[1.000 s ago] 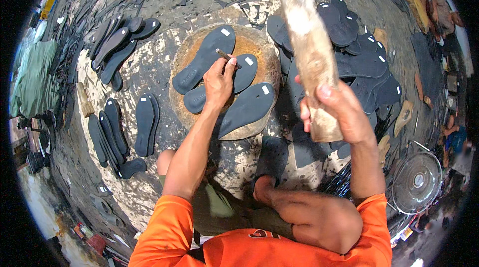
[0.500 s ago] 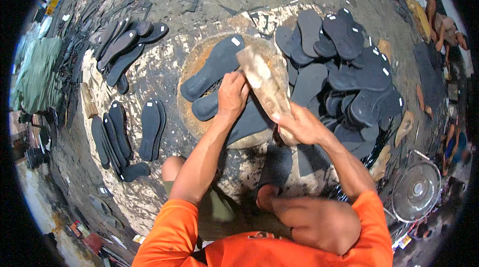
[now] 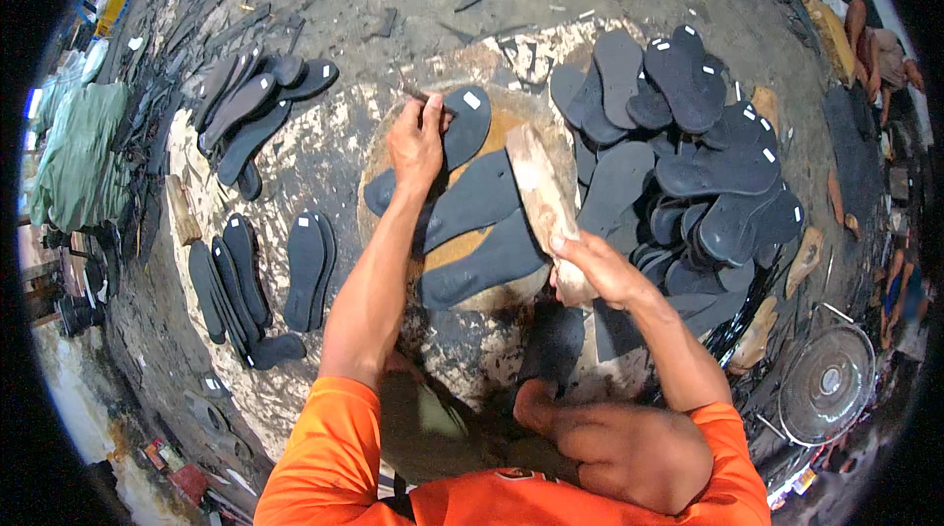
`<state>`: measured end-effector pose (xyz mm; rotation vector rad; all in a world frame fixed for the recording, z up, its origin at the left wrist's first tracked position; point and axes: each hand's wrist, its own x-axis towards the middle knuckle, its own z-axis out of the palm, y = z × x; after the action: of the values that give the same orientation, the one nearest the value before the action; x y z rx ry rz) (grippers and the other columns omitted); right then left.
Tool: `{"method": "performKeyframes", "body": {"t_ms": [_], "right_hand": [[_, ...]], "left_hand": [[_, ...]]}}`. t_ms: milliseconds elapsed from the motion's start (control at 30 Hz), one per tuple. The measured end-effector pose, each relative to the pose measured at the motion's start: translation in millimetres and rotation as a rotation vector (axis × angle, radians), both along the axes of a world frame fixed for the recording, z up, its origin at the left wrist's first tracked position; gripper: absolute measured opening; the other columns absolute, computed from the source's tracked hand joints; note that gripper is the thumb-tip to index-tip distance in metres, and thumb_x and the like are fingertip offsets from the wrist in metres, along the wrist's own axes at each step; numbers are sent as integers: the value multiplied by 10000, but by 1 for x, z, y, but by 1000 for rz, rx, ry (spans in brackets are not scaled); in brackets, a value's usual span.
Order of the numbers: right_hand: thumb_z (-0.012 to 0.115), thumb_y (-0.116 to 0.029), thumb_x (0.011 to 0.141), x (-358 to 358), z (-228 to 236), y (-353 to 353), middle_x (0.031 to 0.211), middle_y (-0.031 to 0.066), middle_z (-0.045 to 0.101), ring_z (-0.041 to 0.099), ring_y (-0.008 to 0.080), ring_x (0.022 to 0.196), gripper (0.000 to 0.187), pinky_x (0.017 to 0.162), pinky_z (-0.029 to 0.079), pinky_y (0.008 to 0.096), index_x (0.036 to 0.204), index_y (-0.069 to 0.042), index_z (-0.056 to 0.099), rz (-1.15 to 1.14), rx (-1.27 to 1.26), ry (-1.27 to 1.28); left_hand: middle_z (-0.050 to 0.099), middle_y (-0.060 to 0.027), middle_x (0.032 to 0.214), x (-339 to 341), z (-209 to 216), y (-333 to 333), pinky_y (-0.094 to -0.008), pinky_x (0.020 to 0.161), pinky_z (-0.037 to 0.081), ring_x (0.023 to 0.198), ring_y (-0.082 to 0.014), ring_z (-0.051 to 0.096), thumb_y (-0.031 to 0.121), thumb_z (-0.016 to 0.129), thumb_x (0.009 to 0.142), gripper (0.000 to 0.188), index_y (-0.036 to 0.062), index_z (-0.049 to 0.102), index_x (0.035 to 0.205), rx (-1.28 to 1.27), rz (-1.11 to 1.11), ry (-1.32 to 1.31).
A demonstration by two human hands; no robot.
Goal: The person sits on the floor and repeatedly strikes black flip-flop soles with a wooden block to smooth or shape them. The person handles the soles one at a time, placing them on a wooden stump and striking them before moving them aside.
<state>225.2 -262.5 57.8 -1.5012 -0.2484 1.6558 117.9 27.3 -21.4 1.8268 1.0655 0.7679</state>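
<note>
In my right hand is a pale, worn wooden block, gripped at its near end and slanting away from me. My left hand is closed over the far sole, fingers pinched round a thin dark rod whose tip sticks out past them; the rest of it is hidden. Beneath both hands lies a round wooden board. On it are a dark sole with a white label, a middle sole and a near sole. My left hand partly covers the labelled one.
A large heap of dark soles lies to the right. Smaller groups sit at the far left and near left. A round metal fan guard stands at lower right. Scraps litter the far floor.
My left hand has moved away and left, from the middle sole to the labelled one. The wooden block has swung more upright and slightly right. The middle sole now shows more fully.
</note>
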Motion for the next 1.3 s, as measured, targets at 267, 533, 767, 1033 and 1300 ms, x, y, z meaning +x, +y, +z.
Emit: {"method": "performKeyframes", "body": {"t_ms": [267, 533, 767, 1033, 1300], "right_hand": [[588, -309, 1048, 29, 160, 65, 859, 81, 668, 660, 156, 767, 299, 706, 549, 308, 1067, -12, 621, -195, 376, -397], [580, -385, 1041, 15, 206, 76, 860, 79, 672, 666, 170, 761, 382, 691, 557, 322, 1112, -11, 605, -376, 758, -718], [573, -452, 1035, 9, 144, 78, 861, 77, 675, 671, 183, 756, 458, 679, 565, 334, 1150, -9, 591, -183, 993, -835], [565, -529, 1028, 33, 11, 95, 862, 75, 679, 677, 197, 750, 547, 664, 573, 348, 1195, -8, 576, 293, 141, -451], [576, -443, 1051, 9, -22, 93, 990, 54, 645, 624, 117, 808, 550, 709, 548, 295, 1340, 20, 506, 7, 115, -102]], "left_hand": [[718, -147, 875, -5, -3, -6, -388, 706, 532, 789, -305, 715, 235, 647, 1011, 215, 33, 717, 1035, 180, -22, -4], [682, -154, 840, 8, 3, -14, -411, 705, 518, 768, -334, 674, 191, 665, 994, 173, 22, 694, 975, 263, 1, -75], [693, -143, 918, 4, -15, -11, -419, 751, 523, 878, -333, 663, 139, 703, 950, 142, 14, 699, 1015, 434, -83, -119], [704, -161, 1054, -21, -27, -33, -430, 862, 527, 998, -353, 663, 81, 735, 876, 240, 30, 711, 1109, 377, -158, -73], [677, -40, 889, -19, 34, -3, -285, 725, 526, 774, -107, 623, 357, 616, 1052, 335, 28, 675, 1032, -406, 340, -538]]}}
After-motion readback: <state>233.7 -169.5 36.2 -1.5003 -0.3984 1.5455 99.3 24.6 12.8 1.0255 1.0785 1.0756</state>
